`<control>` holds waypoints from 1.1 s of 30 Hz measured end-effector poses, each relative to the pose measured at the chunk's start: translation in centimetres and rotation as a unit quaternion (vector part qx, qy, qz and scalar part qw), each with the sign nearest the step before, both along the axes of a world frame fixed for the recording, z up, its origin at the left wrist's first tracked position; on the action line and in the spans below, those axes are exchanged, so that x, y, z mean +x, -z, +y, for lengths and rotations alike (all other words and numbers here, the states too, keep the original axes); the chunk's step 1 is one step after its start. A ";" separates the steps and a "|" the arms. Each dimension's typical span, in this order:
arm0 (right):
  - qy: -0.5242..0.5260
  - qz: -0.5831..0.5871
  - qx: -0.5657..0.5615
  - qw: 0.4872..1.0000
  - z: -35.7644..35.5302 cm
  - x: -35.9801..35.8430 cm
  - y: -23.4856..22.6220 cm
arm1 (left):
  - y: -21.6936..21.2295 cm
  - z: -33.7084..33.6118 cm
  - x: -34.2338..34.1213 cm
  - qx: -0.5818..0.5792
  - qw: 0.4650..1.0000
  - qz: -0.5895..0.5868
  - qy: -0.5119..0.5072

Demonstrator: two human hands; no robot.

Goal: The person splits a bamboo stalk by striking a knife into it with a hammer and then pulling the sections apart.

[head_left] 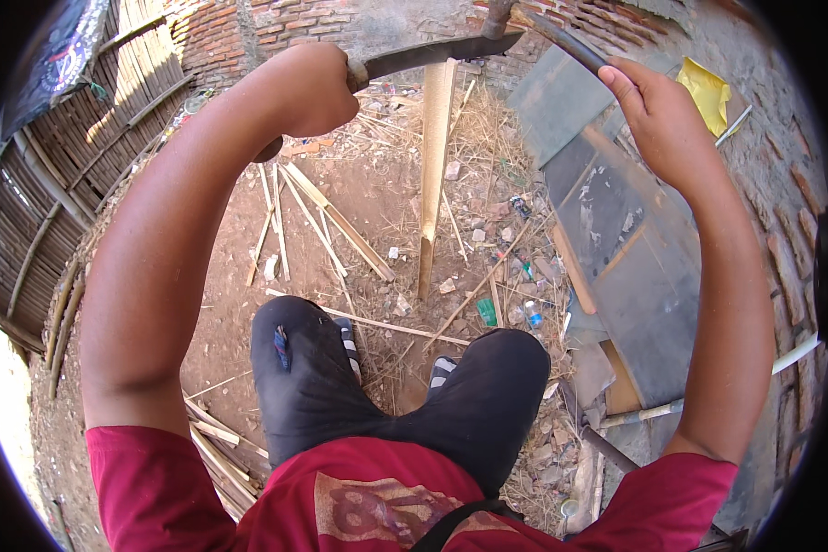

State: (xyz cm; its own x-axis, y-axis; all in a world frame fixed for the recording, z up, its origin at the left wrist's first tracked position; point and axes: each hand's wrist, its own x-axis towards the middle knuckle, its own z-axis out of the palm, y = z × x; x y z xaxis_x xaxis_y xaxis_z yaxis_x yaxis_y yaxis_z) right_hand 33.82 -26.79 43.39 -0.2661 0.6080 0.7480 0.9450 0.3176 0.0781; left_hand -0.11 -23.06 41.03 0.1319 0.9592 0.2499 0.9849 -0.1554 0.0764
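I have the upright bamboo strip (436, 156) between my nearer left hand (315, 92), fingers wrapping the machete (423, 55), and my right hand (651, 115), gripping the hammer (566, 43).

On my feed I see brown dirt ground (225, 317) — strewn with pale split strips (339, 223), dry straw (495, 124), stones (453, 171) and a green scrap (487, 312).

Hammer head (499, 16) cropped above, knife handle (358, 74) mostly hidden in fist (315, 92)
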 end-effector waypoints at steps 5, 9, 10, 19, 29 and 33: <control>-0.025 0.091 0.070 0.993 0.4 1.5 -1.3 | 0.0 -0.4 0.1 -0.001 1.000 -0.001 0.013; -0.067 0.063 0.069 0.993 1.0 0.7 0.6 | 0.0 -0.4 0.3 -0.012 1.000 0.003 0.003; -0.011 0.020 0.015 1.000 0.0 0.5 1.0 | 0.0 -0.3 0.4 -0.018 1.000 0.002 0.005; -0.028 0.107 0.023 0.994 0.7 1.1 2.0 | 0.6 -0.4 0.3 -0.029 0.999 0.000 0.017; -0.015 0.141 -0.004 0.990 0.0 1.5 3.8 | 1.9 -0.1 0.2 -0.066 0.997 -0.028 0.010; 0.053 0.030 -0.128 0.990 -0.7 1.6 5.8 | 2.3 0.3 0.0 -0.061 0.997 -0.037 0.003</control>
